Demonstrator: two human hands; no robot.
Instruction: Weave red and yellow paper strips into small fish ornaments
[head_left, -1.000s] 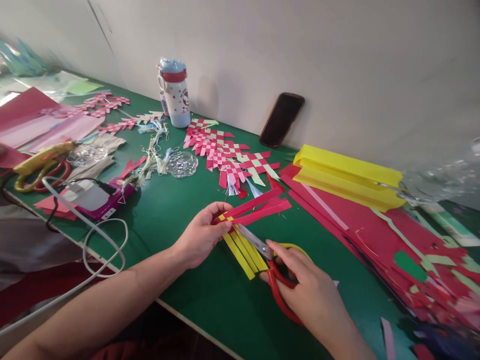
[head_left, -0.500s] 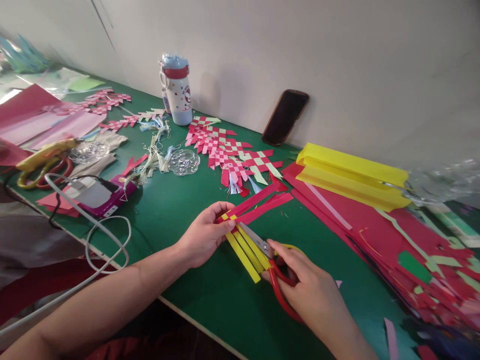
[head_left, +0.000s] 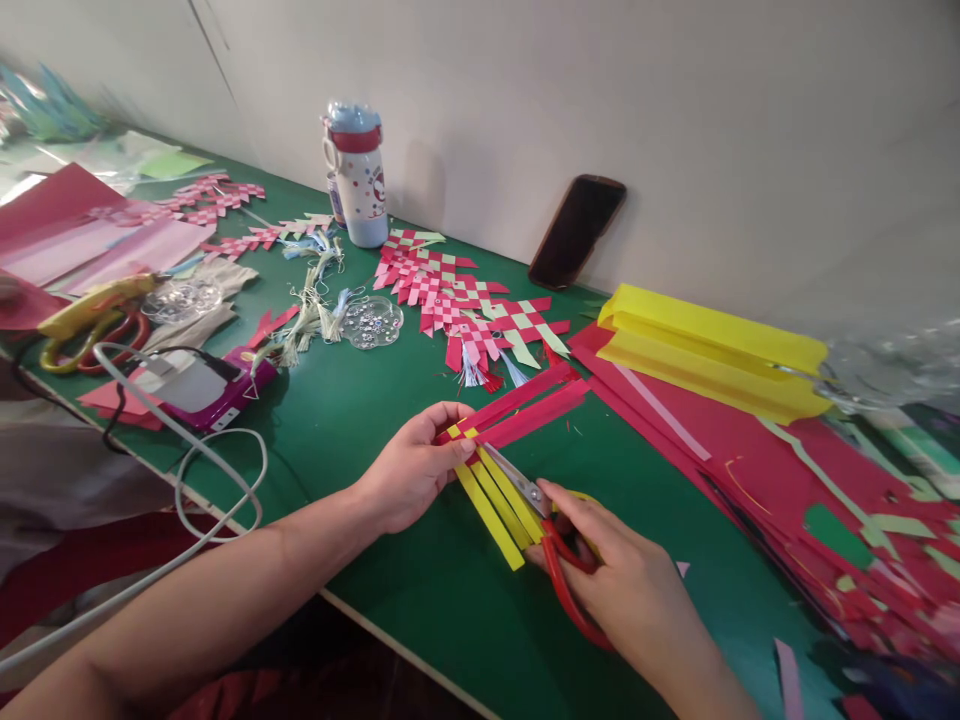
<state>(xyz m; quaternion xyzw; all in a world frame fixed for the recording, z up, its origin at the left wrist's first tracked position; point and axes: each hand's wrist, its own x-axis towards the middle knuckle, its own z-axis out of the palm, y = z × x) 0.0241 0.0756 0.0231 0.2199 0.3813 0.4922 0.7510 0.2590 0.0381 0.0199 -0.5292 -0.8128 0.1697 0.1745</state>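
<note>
l hand (head_left: 409,470) pinches the woven corner of some red + yellow paper strips (head_left: 517,410), low over the green table (head_left: 360,400) near its front edge. r hand (head_left: 630,590) is curled thru the handles of red scissors (head_left: 555,545), blades nearly closed, tips in among the yellow strips. looks like a trimming step; a clean snip needs the strips taut & the blades square across.

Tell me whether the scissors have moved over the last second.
No. The scissors sit the same way from the phone; both drift slightly right together, so the camera moved.
</note>
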